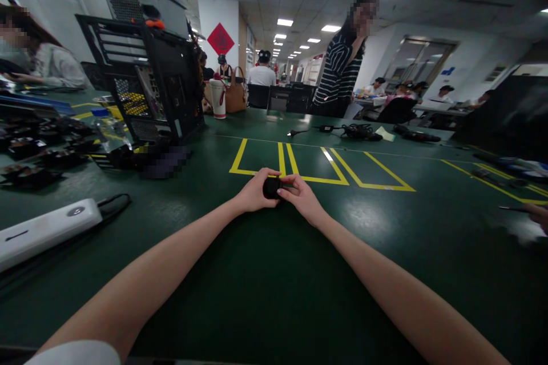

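Near the middle of the green table, both hands meet at a small dark, blocky object whose kind I cannot make out. My left hand is wrapped round its left side, thumb below and fingers above. From the right, the bent fingers of my right hand pinch at the object's edge; whether they hold a separate small part is hidden. Just beyond the hands, yellow tape marks several open-sided boxes on the tabletop.
An open black computer case stands at left, beside dark parts and a white power strip. A cup, brown handbag and coiled black cable lie along the back. Another person's hand shows at right.
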{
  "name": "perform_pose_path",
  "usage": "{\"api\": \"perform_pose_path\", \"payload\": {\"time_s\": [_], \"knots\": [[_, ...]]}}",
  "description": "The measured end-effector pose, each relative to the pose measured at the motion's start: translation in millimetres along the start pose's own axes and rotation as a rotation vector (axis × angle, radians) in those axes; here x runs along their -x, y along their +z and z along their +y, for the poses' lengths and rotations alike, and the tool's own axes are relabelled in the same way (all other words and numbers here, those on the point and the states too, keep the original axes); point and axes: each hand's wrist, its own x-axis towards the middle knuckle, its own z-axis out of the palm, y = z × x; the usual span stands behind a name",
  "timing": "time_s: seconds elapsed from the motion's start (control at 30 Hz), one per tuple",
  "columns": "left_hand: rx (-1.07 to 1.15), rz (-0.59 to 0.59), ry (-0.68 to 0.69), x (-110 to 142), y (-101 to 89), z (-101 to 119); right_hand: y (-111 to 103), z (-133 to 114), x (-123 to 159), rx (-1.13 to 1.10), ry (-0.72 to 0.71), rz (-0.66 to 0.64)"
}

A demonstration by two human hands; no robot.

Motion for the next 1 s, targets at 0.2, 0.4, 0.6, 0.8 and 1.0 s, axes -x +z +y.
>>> {"api": "perform_pose_path", "payload": {"time_s": [0.2,0.4,0.6,0.8,1.0], "knots": [[0.015,0.005,-0.001,-0.4,1.3,-1.1,-2.4,0.5,1.7,-0.048,0.026,-0.062],[-0.006,-0.016,0.002,0.0,0.3,0.2,-0.5,3.4,1.2,-0.035,-0.01,-0.017],[-0.009,-0.005,0.006,0.2,0.2,-0.6,-1.5,-2.1,1.3,0.014,0.04,-0.024],[-0.001,-0.016,0.002,1.3,-0.9,0.9,-0.9,-2.1,4.7,-0.059,0.027,-0.052],[-0.02,-0.007,0.007,0.1,0.0,-0.3,0.3,2.4,0.9,-0.028,0.008,-0.002]]}}
